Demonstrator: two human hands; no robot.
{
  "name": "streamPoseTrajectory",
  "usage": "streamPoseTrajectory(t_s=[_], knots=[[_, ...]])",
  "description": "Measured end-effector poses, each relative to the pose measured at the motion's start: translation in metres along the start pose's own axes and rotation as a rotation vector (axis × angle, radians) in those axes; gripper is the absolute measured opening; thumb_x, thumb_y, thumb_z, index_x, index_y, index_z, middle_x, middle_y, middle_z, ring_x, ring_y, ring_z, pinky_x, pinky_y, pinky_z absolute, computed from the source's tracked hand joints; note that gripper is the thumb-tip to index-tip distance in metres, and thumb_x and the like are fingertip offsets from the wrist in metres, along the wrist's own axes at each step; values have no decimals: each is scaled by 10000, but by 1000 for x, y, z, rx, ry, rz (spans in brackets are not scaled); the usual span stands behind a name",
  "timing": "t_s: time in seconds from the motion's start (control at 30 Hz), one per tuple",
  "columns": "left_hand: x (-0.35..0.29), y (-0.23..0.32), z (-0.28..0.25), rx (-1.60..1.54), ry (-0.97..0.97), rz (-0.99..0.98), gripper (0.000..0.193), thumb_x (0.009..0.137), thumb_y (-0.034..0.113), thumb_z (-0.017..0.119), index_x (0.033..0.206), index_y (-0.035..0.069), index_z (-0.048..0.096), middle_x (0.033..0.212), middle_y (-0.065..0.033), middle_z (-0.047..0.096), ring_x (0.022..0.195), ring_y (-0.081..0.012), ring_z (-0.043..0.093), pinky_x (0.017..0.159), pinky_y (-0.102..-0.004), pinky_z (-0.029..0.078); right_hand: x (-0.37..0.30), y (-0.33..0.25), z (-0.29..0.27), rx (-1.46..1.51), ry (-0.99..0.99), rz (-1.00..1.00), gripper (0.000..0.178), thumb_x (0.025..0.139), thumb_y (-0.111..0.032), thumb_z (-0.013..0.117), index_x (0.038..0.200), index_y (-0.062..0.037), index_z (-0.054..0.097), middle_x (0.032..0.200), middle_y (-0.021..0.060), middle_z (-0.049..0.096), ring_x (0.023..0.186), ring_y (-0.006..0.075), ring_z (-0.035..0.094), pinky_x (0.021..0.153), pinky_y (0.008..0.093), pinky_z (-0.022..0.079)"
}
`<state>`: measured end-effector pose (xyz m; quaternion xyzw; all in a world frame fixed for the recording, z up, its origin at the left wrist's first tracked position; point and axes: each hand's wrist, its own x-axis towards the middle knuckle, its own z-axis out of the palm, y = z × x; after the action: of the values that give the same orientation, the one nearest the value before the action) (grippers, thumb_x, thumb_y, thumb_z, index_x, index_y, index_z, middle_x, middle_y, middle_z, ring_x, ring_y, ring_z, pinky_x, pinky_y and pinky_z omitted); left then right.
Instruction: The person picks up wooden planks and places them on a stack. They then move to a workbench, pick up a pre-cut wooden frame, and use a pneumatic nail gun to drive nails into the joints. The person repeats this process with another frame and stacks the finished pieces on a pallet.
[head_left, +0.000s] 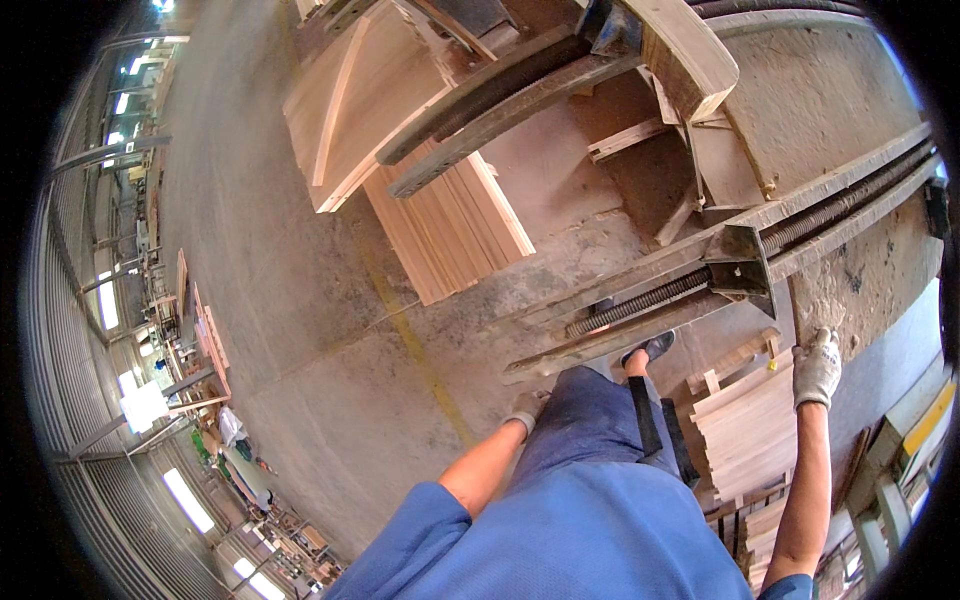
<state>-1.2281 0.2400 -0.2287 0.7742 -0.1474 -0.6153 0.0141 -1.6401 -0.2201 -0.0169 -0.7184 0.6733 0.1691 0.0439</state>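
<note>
"How is the right hand [818, 372] placed?"

"It's gloved, at the end of a nearly straight arm reaching away on the right. The bare forearm rises from the near edge, and the glove meets the near edge of a crusted brown panel [868, 283], fingers toward the far side."

"Are they gripping it?"

"I can't tell; they touch the edge, but the underside is hidden."

"And the left hand [525, 409]?"

"Gloved too, lower, just beside the left side of the dark shorts [585, 415]. That arm angles far and right from the sleeve. The fingers are partly hidden, so I can't say whether they're curled or loose."

"Which way does the panel run?"

"It lies on the right, its long axis slanting from near left to far right. A metal screw clamp [738, 265] runs alongside it on the far side, its free end pointing left and slightly near."

"What else is around?"

"Stacked boards [450, 235] on the floor, far and left of the clamp, and a pale wooden panel [748, 435] between the body and the right forearm."
</note>
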Motion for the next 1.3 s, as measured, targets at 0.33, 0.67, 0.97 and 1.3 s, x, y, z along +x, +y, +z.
streamPoseTrajectory(t_s=[0.33, 0.67, 0.97, 1.3], knots=[[-18, 22, 3, 94, 97, 65, 261, 946, 284, 619, 1064, 96, 756, 1048, -103, 749, 958, -214, 698, 866, -347, 517, 2, -8, -8, 1, -40, 4, 564, 767, -167, 786, 1231, -19, 501, 1216, 241, 582, 1075, 405, 610, 894, 463, 513], [-34, 43, 7, 39, 142, 115, 313, 940, 332, 603, 1141, 134, 739, 1133, -110, 728, 1036, -261, 688, 930, -375, 506, 6, 3, 10, 17, 35, 0, 449, 770, -188, 776, 1117, -38, 533, 1090, 210, 632, 993, 393, 648, 853, 470, 533], [-28, 56, 7, 122, 212, 241, 379, 941, 378, 568, 1157, 105, 719, 1185, -171, 687, 1137, -345, 633, 990, -413, 476, 13, 3, 12, 18, 19, 31, 511, 770, -235, 803, 1158, -10, 557, 1115, 208, 650, 1034, 365, 656, 881, 437, 544], [-15, 67, 5, 150, 231, 319, 531, 946, 513, 500, 1276, 128, 659, 1306, -172, 628, 1198, -382, 593, 1017, -452, 454, 2, 23, 11, 25, 45, -10, 508, 747, -172, 772, 1184, -18, 566, 1144, 214, 646, 1061, 355, 651, 904, 425, 544]])
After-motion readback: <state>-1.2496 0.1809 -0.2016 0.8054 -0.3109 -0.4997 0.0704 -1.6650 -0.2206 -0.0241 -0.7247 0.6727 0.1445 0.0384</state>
